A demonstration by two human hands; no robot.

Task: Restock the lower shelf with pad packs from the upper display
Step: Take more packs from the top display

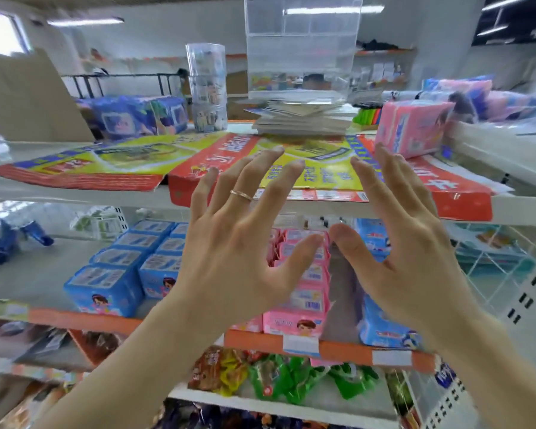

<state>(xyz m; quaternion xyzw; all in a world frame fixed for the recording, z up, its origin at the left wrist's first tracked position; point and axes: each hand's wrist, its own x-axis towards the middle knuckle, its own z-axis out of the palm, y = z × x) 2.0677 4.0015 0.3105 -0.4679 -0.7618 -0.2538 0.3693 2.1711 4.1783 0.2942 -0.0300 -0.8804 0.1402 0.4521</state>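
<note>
Up on the top shelf (508,205), beyond and right of the splayed, empty right hand (409,243) and left hand (235,243), stands a pink pad pack (412,128), seemingly tilted, nearer the right.

Both hands up in front of the shelves, left hand (229,243) and right hand (412,255), fingers spread, holding nothing. One pink pad pack (412,128) sits on the upper shelf (75,193). Blue packs (121,267) and pink packs (304,292) line the lower shelf (84,320).
</note>
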